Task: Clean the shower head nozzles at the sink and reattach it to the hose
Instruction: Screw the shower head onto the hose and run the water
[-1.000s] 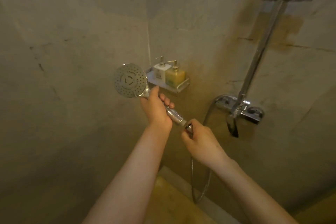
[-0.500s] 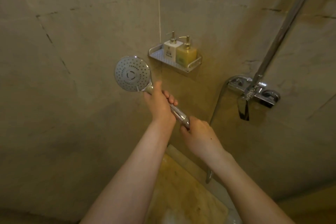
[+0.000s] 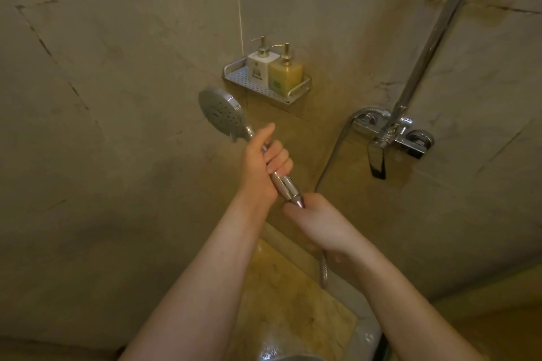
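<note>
1. Head view, the only one. A person stands in a tiled shower corner with both bare arms reaching forward.
2. The left hand (image 3: pixel 265 164) is wrapped around the middle of the handle of the shower head (image 3: pixel 221 111), fingers curled tight, thumb laid along the handle toward the head. The head is held up and to the left, its nozzle face turned partly toward the left wall.
3. The right hand (image 3: pixel 318 221) is closed around the lower end of the handle, where it meets the hose (image 3: pixel 324 268). The fingers press in on the joint; the fitting itself is mostly hidden, so I cannot tell whether it is tight, loose or apart.
4. The hose shows below the right wrist, and another stretch curves up on the right to the tap (image 3: pixel 393 135) on the far wall. A metal rail (image 3: pixel 431 38) rises from the tap.
5. Far, between the two walls: a small wire shelf (image 3: pixel 237 79) with a white bottle (image 3: pixel 259 66) and a yellow bottle (image 3: pixel 286 75) side by side, touching.
6. Progress, as judged: no sink is in sight. The hands sit at the hose joint, which fits either unscrewing at the start or screwing back on at the end. Nothing shown settles whether the nozzles are cleaned.
</note>
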Available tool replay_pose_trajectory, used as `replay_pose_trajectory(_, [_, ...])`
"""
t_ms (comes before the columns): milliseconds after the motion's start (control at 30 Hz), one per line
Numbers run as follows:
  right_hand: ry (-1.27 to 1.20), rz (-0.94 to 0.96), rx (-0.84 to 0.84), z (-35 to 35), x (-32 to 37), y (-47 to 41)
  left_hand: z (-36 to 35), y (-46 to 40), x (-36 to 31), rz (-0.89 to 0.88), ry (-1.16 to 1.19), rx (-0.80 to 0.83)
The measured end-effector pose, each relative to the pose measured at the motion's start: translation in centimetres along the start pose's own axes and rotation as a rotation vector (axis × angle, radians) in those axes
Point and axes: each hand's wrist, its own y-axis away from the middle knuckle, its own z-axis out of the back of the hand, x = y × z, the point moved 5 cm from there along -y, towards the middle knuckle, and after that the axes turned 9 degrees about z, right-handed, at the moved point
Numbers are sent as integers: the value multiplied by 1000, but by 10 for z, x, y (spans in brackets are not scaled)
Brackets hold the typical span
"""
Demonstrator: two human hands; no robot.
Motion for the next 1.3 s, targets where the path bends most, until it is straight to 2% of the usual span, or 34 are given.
replay_pose_trajectory(100, [-668,-176,227,-17,-2,11,-14,6,4,136,197,372])
replay_pose_trajectory(167, [-867,-216,331,-27,-1,16,-20,11,7,164,241,516])
replay_pose_trajectory(233, [-922,-212,340,-33,-2,19,-24,14,10,177,185,548])
replay_pose_trajectory(300, [-844,-174,256,-34,-7,18,-23,12,14,183,40,457])
replay_pose_trajectory(333, [-722,-126,173,-31,-11,15,-20,9,14,163,-67,360])
replay_pose_trajectory(433, [-167,39,-128,-10,-17,3,-10,4,13,55,-404,-20])
replay_pose_trajectory(533, [181,93,-266,9,-21,-7,-4,6,7,-88,-573,-282])
replay_pose_trajectory(667, [412,87,-296,17,-27,-10,-4,9,17,-37,-423,-381])
replay_pose_trajectory(767, [450,88,-230,16,-24,-10,-5,13,23,-113,-320,-479])
replay_pose_trajectory(833, [327,87,-139,12,-18,-6,-6,13,24,-103,-264,-468])
replay_pose_trajectory(900, [33,34,-48,6,-12,2,-9,11,21,-3,-231,-382])
replay_pose_trajectory(1000, [-513,-118,122,-2,-7,12,-22,5,19,183,-175,-6])
replay_pose_trajectory(1067, [-743,-167,230,-3,-2,17,-29,7,20,261,-20,306])
replay_pose_trajectory(1100, [-819,-177,261,-4,0,18,-30,8,20,273,49,391])
replay_pose_trajectory(1167, [-845,-178,270,-7,0,19,-30,9,21,282,83,402])
replay_pose_trajectory(1200, [-774,-158,238,-7,-3,19,-30,9,23,290,51,358])
replay_pose_trajectory(1300, [-282,34,18,3,-7,13,-22,13,22,187,-152,40])
